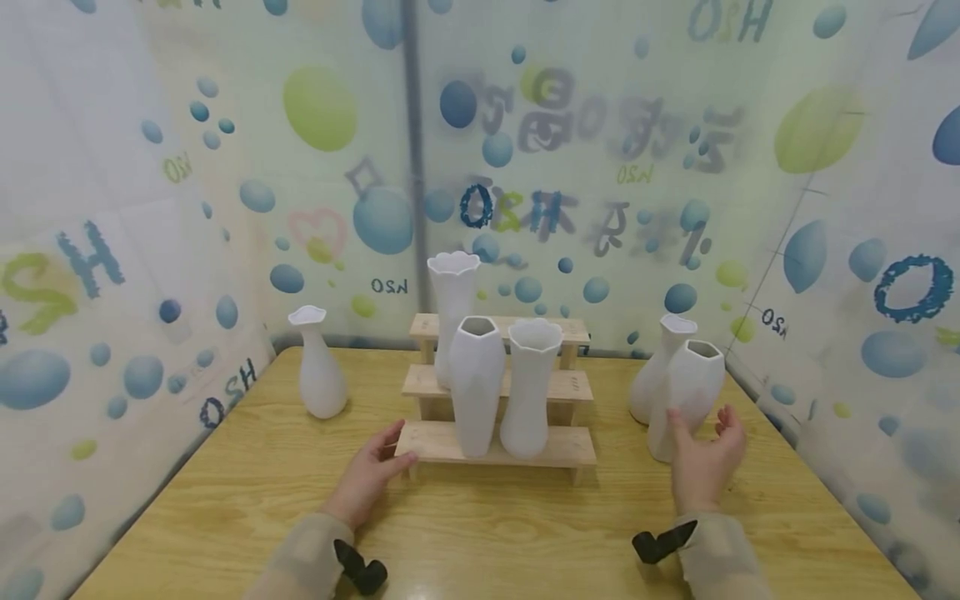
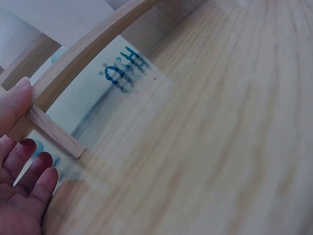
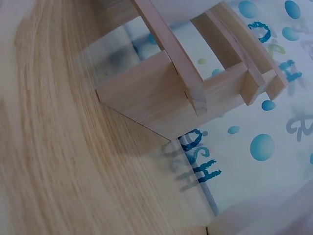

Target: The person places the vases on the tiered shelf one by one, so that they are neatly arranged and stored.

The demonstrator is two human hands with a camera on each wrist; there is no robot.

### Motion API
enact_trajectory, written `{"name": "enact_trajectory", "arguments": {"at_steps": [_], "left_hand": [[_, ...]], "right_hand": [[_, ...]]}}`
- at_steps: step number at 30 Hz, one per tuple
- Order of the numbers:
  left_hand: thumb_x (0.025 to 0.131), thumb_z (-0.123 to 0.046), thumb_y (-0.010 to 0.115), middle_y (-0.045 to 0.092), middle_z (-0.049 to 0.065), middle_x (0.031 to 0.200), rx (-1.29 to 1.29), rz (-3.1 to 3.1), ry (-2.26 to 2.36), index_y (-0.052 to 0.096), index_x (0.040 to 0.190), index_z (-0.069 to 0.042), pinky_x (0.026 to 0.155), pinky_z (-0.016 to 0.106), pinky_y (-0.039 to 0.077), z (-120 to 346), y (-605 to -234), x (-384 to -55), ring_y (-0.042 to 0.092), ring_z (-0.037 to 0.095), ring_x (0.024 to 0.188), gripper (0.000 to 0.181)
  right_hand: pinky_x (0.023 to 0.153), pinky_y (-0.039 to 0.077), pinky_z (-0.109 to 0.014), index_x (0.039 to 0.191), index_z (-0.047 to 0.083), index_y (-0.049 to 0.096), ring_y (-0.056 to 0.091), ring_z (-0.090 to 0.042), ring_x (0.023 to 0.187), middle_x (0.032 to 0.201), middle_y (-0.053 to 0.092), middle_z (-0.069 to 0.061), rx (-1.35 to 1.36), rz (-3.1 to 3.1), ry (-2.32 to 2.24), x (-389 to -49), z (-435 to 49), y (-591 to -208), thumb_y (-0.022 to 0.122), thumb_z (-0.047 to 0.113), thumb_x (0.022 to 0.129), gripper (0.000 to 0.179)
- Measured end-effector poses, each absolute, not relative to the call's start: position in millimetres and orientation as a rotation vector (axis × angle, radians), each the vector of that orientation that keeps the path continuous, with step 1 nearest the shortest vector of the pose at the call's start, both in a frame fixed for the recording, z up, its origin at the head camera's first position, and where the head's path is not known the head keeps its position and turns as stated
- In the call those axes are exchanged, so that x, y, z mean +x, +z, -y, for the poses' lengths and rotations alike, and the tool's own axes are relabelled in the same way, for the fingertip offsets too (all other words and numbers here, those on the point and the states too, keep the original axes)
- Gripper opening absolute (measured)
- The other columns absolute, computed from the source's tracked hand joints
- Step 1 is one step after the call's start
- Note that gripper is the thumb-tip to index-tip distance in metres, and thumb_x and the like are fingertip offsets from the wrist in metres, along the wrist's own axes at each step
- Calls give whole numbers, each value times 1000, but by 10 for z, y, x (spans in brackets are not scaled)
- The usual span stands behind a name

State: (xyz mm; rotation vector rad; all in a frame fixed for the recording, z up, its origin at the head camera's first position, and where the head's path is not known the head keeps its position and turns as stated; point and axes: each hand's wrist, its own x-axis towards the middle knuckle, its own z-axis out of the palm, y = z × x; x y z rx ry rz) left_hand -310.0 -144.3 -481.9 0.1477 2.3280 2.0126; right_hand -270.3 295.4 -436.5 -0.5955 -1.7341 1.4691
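Observation:
A three-step wooden stand stands mid-table. My left hand holds the left end of its lowest step; in the left wrist view the thumb lies against the board's edge, with the other fingers spread below. On the lowest step are a faceted white vase and a waisted white vase with a scalloped rim. Behind them rises a taller scalloped vase. At the right, my right hand is at another faceted vase, thumb in front of it, fingers loosely bent to its right.
A round-bellied, narrow-necked vase stands alone at the table's left. A similar vase is partly hidden behind the right-hand faceted one. Printed curtains enclose the wooden table at the back and sides.

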Motion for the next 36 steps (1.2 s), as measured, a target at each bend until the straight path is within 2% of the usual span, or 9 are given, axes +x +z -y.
{"name": "enact_trajectory", "arguments": {"at_steps": [2,5,10,13,19,26,36], "left_hand": [[87,-26,72,42,16,144,147,-2321,2015,39,147,-11,107,53,30,1440,-4815,-3097,40,32,129,70],[87,-25,72,41,17,144,147,-2312,2022,39,147,-11,107,53,29,1437,-4801,-3086,40,32,129,70],[88,-23,72,41,17,144,156,-2289,2045,39,147,-11,107,52,30,1434,-4797,-3082,40,32,128,69],[88,-23,72,41,17,144,158,-2282,2047,38,147,-11,106,52,30,1436,-4808,-3085,40,32,128,69],[89,-21,71,42,18,143,160,-2270,2060,37,147,-10,105,51,32,1439,-4840,-3099,41,32,126,69],[88,-22,72,41,18,144,154,-2266,2064,38,147,-11,107,52,30,1445,-4838,-3091,40,33,127,69],[87,-20,72,42,18,142,143,-2246,2088,39,147,-10,105,51,32,1437,-4840,-3100,42,33,125,69]], "right_hand": [[109,22,-48,151,8,21,23,-29,133,149,26,-12,-599,1799,1510,-2719,-2976,-4352,72,44,83,92],[110,21,-51,151,6,19,21,-32,135,151,23,-14,-587,1841,1553,-2754,-2990,-4341,73,42,83,94],[108,27,-50,148,3,27,31,-31,132,146,31,-16,-564,1835,1588,-2818,-2996,-4331,76,35,82,88],[108,29,-51,148,2,26,33,-33,133,146,31,-18,-568,1818,1647,-2834,-2998,-4313,77,32,82,88],[113,21,-49,151,3,16,24,-32,139,153,21,-17,-605,1748,1784,-2860,-2983,-4259,77,27,82,95],[113,22,-49,150,7,11,21,-32,141,154,15,-16,-670,1685,1853,-2877,-2947,-4233,78,24,81,97],[110,27,-50,146,2,19,28,-33,138,150,24,-18,-666,1702,1792,-2866,-2944,-4247,78,21,81,90]]}}
